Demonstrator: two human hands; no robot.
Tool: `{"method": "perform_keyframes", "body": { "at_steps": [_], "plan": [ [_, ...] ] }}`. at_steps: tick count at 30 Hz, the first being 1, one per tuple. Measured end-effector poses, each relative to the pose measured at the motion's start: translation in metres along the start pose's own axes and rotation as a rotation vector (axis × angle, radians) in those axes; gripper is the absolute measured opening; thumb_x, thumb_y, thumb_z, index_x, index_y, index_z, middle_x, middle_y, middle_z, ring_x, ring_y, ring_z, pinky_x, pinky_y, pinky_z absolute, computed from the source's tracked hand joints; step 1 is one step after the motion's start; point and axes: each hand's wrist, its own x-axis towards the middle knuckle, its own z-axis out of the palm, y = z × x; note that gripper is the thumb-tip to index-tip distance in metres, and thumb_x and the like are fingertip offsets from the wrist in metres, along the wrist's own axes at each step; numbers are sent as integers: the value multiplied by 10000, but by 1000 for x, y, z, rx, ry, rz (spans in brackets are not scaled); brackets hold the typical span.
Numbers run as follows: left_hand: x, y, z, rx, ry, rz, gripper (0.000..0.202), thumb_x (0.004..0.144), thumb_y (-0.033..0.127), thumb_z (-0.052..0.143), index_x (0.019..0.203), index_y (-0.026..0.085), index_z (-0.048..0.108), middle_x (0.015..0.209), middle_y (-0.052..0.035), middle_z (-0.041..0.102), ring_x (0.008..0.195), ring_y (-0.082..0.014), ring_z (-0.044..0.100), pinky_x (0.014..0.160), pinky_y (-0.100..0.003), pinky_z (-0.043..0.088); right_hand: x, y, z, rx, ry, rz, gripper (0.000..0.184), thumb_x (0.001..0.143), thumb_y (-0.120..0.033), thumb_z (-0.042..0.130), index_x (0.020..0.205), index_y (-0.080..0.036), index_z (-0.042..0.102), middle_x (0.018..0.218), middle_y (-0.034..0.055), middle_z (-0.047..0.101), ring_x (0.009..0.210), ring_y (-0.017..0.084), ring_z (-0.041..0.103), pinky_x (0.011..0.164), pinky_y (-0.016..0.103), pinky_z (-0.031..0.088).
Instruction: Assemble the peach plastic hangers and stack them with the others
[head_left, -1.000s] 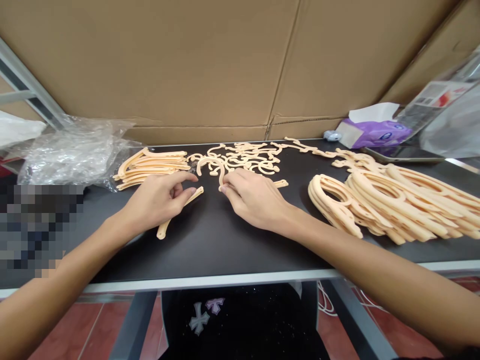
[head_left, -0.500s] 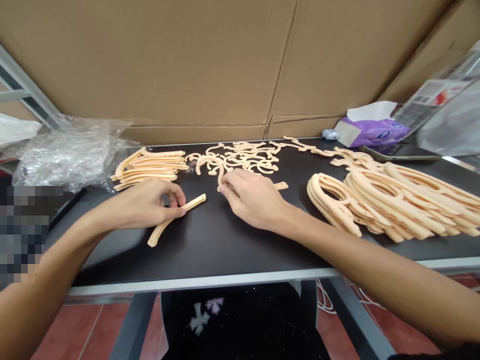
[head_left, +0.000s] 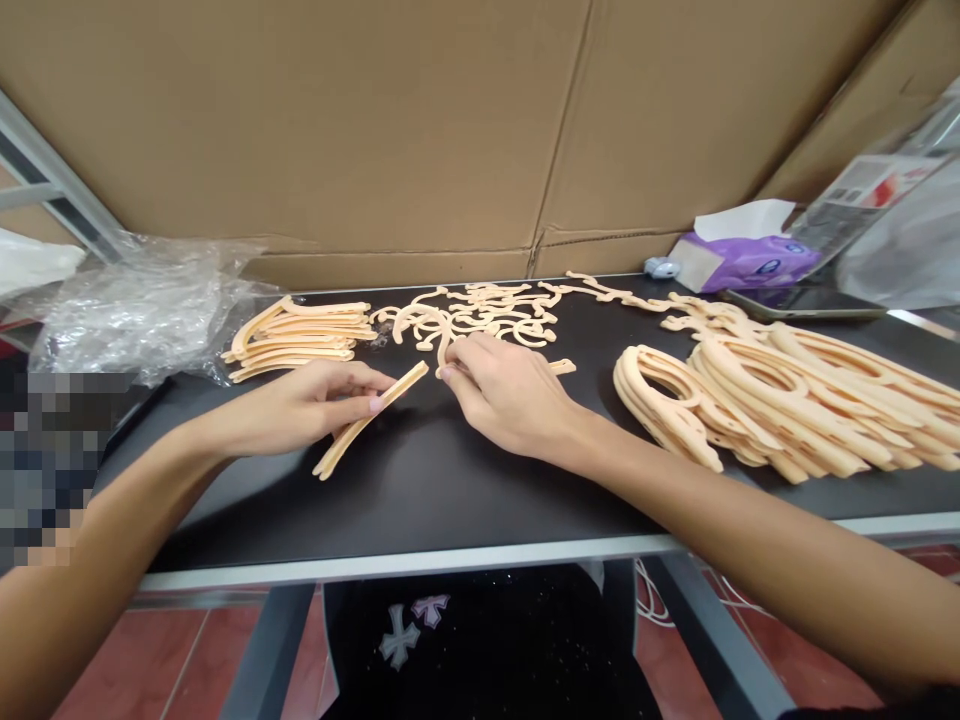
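Observation:
My left hand pinches a curved, peach-coloured plastic strip and holds it tilted just above the black table. My right hand rests on the table with its fingertips closed on a hooked peach piece at the near edge of a loose tangle of similar pieces. The strip's far end almost reaches the right fingertips. A neat stack of curved strips lies just behind my left hand.
A large pile of peach hanger-shaped parts fills the table's right side. Crumpled clear plastic sits at the left, a purple tissue pack and a phone at the back right. Cardboard walls the back.
My left hand has lifted the curved strip and swung its far end up toward my right hand. My right hand has stayed in place on the hooked piece.

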Motion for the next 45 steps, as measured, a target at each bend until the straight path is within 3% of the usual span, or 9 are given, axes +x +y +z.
{"method": "perform_keyframes", "body": {
  "at_steps": [5, 10, 16, 22, 33, 39, 45],
  "plan": [
    [1, -2, 1, -305, -1, -60, 293, 935, 475, 607, 1001, 195, 661, 738, -23, 687, 625, -166, 684, 567, -263, 582, 0, 0, 0, 12, 25, -1, 199, 989, -237, 443, 988, -171, 630, 995, 84, 704, 859, 215, 630, 711, 327, 378],
    [5, -4, 6, -516, 108, -88, 300, 862, 446, 728, 989, 190, 638, 804, -24, 711, 707, -174, 719, 651, -262, 614, 2, 3, 1, 136, 82, 2, 173, 981, -251, 466, 945, -181, 620, 972, 62, 704, 853, 201, 617, 721, 322, 382],
    [10, -10, 11, -751, 312, -93, 317, 788, 320, 828, 975, 159, 628, 919, -47, 760, 807, -180, 733, 677, -247, 636, 5, 6, 2, 454, 174, -2, 130, 956, -252, 509, 882, -196, 600, 870, 11, 689, 785, 152, 601, 718, 291, 400],
    [14, -14, 20, -968, 309, -65, 304, 715, 186, 871, 857, 152, 605, 882, -50, 775, 883, -190, 731, 777, -305, 652, 7, 6, 0, 497, 48, 53, 122, 900, -228, 558, 801, -191, 620, 778, -7, 675, 714, 136, 583, 656, 281, 386],
    [20, -28, 26, -868, 274, -76, 335, 622, 178, 916, 668, 155, 585, 898, -86, 802, 786, -189, 765, 753, -256, 610, 15, 19, 1, 554, -131, 144, 87, 797, -153, 623, 728, -172, 673, 734, -1, 687, 717, 132, 610, 713, 273, 443],
    [20, -30, 23, -664, 279, -128, 294, 633, 292, 916, 877, 194, 785, 940, -67, 804, 834, -196, 750, 808, -274, 596, 15, 17, -9, 493, -235, 175, 105, 787, -153, 626, 721, -167, 706, 683, -9, 668, 683, 132, 596, 671, 269, 426],
    [19, -34, 22, -575, 271, -113, 191, 654, 305, 888, 822, 235, 829, 942, -65, 808, 853, -231, 758, 834, -318, 604, 14, 21, -9, 445, -202, 151, 105, 780, -152, 627, 709, -159, 705, 666, -5, 664, 657, 129, 591, 657, 262, 425]
  ]
}}
